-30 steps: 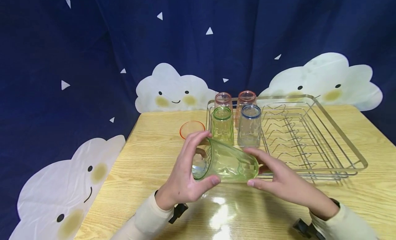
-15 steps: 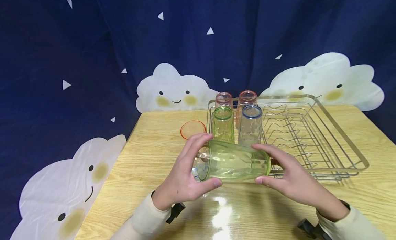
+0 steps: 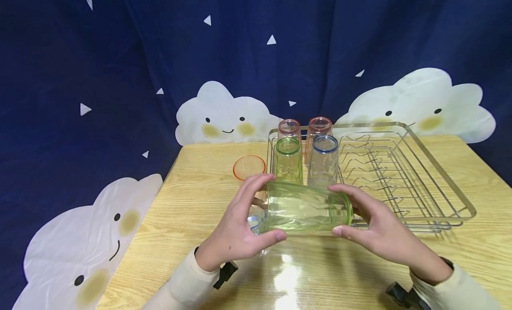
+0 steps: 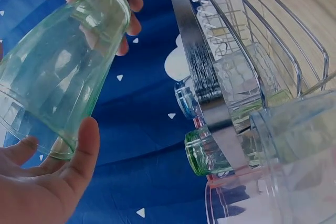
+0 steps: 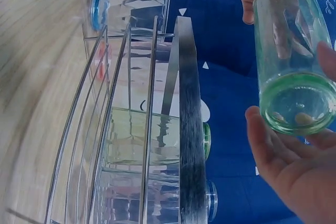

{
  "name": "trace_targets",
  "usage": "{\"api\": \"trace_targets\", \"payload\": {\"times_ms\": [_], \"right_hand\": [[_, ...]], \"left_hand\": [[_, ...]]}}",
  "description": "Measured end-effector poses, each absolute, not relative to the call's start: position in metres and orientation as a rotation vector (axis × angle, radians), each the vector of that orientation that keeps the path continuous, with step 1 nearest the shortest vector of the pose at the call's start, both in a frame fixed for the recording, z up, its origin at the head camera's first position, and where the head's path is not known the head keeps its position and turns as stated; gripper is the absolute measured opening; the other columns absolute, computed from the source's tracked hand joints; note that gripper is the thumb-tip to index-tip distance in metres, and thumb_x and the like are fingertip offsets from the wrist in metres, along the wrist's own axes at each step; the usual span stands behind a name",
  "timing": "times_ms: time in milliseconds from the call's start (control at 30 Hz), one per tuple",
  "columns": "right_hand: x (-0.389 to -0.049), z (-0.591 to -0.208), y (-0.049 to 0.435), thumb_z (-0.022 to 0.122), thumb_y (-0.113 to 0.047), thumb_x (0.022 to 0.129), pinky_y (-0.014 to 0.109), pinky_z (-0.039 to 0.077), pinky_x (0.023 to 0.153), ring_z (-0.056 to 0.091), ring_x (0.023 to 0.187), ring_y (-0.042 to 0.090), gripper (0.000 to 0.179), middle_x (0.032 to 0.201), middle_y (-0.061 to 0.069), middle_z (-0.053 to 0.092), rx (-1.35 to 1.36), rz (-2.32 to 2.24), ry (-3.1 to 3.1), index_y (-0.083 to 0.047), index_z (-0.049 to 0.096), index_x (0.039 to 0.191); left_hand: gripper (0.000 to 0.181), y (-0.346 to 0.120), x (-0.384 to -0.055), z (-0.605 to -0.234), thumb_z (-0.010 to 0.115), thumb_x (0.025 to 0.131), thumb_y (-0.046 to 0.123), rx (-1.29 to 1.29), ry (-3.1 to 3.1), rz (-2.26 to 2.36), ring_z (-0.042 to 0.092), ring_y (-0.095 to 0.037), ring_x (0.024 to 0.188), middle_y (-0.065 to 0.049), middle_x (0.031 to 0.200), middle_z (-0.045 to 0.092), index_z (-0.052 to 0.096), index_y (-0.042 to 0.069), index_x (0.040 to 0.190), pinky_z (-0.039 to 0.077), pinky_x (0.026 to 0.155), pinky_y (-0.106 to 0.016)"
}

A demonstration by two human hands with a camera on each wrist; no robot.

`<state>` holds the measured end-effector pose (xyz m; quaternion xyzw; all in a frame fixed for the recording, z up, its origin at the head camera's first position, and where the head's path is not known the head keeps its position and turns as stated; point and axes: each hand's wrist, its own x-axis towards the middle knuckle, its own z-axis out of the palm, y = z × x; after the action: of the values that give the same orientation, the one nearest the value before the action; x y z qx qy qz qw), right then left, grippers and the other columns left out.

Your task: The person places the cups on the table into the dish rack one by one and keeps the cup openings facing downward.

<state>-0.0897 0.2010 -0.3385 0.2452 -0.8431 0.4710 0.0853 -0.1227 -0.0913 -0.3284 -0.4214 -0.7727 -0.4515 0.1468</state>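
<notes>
The person wore long cream sleeves: the left sleeve [image 3: 188, 276] and the right sleeve [image 3: 454, 288] were of the same plain cloth. A thin black edge showed at each cuff, with a small black block [image 3: 226, 274] below the left wrist and a similar black piece [image 3: 398, 294] below the right. Both the left hand [image 3: 238, 234] and the right hand [image 3: 374, 221] were bare.

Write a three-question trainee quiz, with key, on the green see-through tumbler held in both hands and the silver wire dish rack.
1. Multiple choice: which part of the held green see-through tumbler is the left hand at? A, thick base; B, open rim.
2. True or false: the held tumbler is upright.
3. Fill in: in the silver wire dish rack, the clear tumbler beside the green one is topped by a ____ ring.

Key: 1. B. 2. False; it is sideways, base at the right hand. 3. Blue.
</notes>
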Motion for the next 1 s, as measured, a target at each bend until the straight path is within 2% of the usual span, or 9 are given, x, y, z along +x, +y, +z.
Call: {"api": "trace_targets", "payload": {"times_ms": [200,267,567,667,800,1000], "right_hand": [[-0.092,-0.334,0.200,0.078,0.007,0.076,0.012,0.052,0.091,0.062,0.108,-0.002,0.077,0.138,-0.010,0.055,0.786,1.438,-2.405,-0.009,0.046,0.145],[-0.093,-0.331,0.200,0.077,0.010,0.076,0.012,0.052,0.091,0.062,0.110,-0.001,0.077,0.136,-0.014,0.054,0.806,1.436,-2.384,-0.008,0.046,0.145],[-0.096,-0.321,0.197,0.071,0.016,0.078,0.013,0.052,0.093,0.058,0.120,-0.001,0.076,0.137,-0.006,0.053,0.852,1.478,-2.319,-0.004,0.042,0.146],[-0.098,-0.319,0.196,0.071,0.018,0.077,0.012,0.051,0.095,0.056,0.124,0.000,0.077,0.139,-0.003,0.052,0.872,1.482,-2.285,-0.002,0.042,0.146],[-0.101,-0.315,0.193,0.071,0.020,0.075,0.011,0.051,0.094,0.054,0.127,0.001,0.077,0.138,-0.001,0.053,0.858,1.469,-2.239,-0.001,0.044,0.144],[-0.107,-0.312,0.193,0.072,0.023,0.071,0.009,0.051,0.088,0.055,0.123,0.003,0.078,0.136,-0.002,0.054,0.768,1.411,-2.203,0.001,0.048,0.141]], "left_hand": [[0.093,-0.093,-0.123,-0.326,0.084,0.074,0.032,-1.158,-2.292,-1.271,0.049,-0.022,0.129,-0.008,0.148,0.046,0.034,0.014,0.150,0.054,0.092,-0.032],[0.094,-0.093,-0.123,-0.325,0.084,0.074,0.034,-1.114,-2.333,-1.229,0.051,-0.020,0.126,-0.005,0.149,0.045,0.033,0.017,0.151,0.053,0.094,-0.032],[0.096,-0.095,-0.123,-0.324,0.086,0.071,0.033,-1.005,-2.416,-1.181,0.051,-0.015,0.123,0.000,0.149,0.046,0.035,0.020,0.151,0.049,0.096,-0.031],[0.097,-0.096,-0.124,-0.324,0.087,0.071,0.034,-0.985,-2.422,-1.167,0.048,-0.017,0.129,-0.001,0.149,0.046,0.034,0.020,0.151,0.047,0.103,-0.038],[0.098,-0.100,-0.125,-0.326,0.086,0.070,0.035,-0.946,-2.401,-1.144,0.040,-0.022,0.138,-0.003,0.150,0.045,0.034,0.020,0.152,0.038,0.112,-0.050],[0.094,-0.106,-0.126,-0.325,0.084,0.073,0.033,-0.897,-2.361,-1.150,0.036,-0.023,0.141,-0.004,0.152,0.042,0.035,0.018,0.151,0.033,0.115,-0.052]]}}
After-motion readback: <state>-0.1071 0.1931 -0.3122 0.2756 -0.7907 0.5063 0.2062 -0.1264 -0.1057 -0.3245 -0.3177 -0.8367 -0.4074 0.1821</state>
